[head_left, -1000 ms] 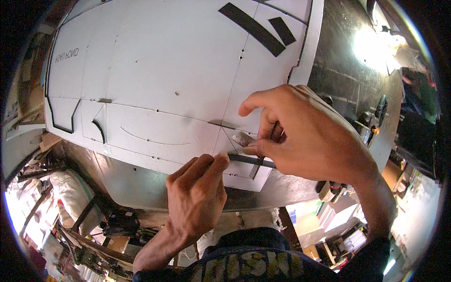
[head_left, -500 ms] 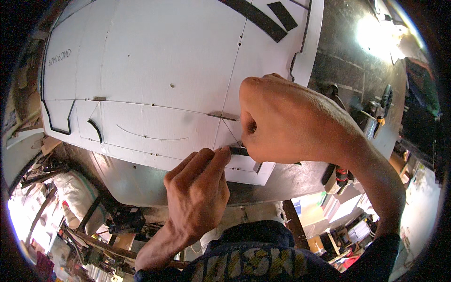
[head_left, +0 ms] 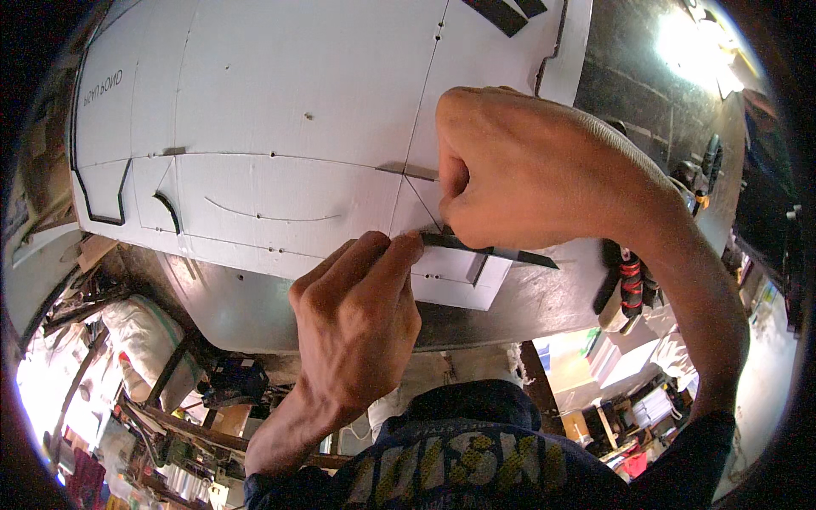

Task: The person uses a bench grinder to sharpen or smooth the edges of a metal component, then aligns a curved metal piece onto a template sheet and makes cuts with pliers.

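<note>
A large white board [head_left: 255,93] with thin drawn lines and black edging lies on the bench. Near its front right corner a narrow black strip [head_left: 450,242] runs across it, and its pointed right end [head_left: 537,259] juts past the board's edge. My left hand [head_left: 357,297] is closed, with thumb and finger pressed together at the strip's left end. Above the strip my right hand [head_left: 535,174] is clenched in a fist, its lower side touching or just over the strip. Whatever that fist holds is hidden by the hand.
Loose black strips [head_left: 497,15] lie on the far part of the board. On the dark metal bench [head_left: 552,310], to the right, are a red and black handled tool [head_left: 631,285] and pliers [head_left: 711,161]. A white sack [head_left: 149,340] stands below left.
The board and both hands sit higher in the picture. My right hand has risen slightly relative to the strip, and more of the strip now shows below and right of it.
</note>
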`<state>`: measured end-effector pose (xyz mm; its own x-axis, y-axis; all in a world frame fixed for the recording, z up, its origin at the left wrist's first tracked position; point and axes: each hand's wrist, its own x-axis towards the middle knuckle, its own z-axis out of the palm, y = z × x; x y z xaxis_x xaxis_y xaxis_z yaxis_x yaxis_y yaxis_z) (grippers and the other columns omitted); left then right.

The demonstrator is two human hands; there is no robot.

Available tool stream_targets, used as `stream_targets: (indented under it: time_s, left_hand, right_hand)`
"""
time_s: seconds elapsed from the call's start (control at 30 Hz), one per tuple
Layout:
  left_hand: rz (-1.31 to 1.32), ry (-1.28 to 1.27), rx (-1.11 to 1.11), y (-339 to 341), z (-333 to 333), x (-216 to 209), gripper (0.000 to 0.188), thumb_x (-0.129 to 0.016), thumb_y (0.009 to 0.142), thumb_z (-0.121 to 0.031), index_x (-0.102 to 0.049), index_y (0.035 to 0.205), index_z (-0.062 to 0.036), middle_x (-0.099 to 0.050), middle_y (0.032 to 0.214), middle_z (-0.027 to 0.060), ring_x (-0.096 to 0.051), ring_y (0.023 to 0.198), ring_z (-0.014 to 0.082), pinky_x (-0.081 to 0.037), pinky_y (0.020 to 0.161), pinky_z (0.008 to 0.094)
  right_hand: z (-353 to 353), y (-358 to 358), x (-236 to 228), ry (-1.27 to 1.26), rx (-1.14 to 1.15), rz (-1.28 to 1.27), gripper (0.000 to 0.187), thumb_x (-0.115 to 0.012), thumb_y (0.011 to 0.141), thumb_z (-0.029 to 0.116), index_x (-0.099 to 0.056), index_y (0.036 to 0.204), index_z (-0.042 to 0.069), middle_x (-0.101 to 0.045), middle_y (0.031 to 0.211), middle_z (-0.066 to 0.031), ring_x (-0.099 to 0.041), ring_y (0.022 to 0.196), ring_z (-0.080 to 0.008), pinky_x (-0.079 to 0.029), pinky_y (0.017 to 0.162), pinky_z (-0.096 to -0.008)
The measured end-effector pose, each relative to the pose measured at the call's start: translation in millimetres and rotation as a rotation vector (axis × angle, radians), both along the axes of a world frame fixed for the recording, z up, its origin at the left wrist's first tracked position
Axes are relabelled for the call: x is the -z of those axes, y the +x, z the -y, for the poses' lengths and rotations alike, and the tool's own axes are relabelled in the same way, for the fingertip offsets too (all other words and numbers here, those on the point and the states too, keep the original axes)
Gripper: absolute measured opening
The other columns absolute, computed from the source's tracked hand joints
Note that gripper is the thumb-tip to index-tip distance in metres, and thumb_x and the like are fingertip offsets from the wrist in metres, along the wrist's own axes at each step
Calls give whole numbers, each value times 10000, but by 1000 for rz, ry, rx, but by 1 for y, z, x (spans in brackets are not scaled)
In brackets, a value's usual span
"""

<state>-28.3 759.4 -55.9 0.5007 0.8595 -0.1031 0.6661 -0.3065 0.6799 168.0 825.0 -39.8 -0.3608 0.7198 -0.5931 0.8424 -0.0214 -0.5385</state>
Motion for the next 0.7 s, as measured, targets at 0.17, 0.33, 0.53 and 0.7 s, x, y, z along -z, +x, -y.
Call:
stream_targets:
  time_s: [0.17,0.33,0.53,0.7]
  left_hand:
    - [15,32,14,-1,0,4,280,-656,706,91,-654,965,-15,-569,737,108,-609,646,301,-484,554,395]
    - [19,42,5,0,1,5,257,-672,716,76,-652,954,-17,-569,735,105,-611,642,300,-483,550,397]
    - [0,46,-7,1,1,4,248,-671,723,73,-654,949,-28,-570,729,103,-612,639,297,-484,549,399]
    - [3,35,-3,0,1,3,249,-660,724,81,-656,948,-28,-573,730,103,-616,644,295,-489,554,398]
  right_hand:
    - [-10,-4,-6,-50,-46,27,132,-689,726,115,-620,801,31,-659,834,-148,-682,839,-315,-538,769,-408]
    - [-14,-6,-9,-79,-85,45,138,-684,728,129,-642,812,28,-670,844,-157,-688,847,-318,-540,780,-401]
    - [-14,-5,-9,-90,-28,51,133,-680,726,129,-653,809,28,-678,849,-161,-692,855,-319,-542,784,-401]
    - [-12,-6,-6,-52,-61,53,120,-678,721,125,-649,785,27,-679,850,-164,-694,860,-319,-543,785,-402]
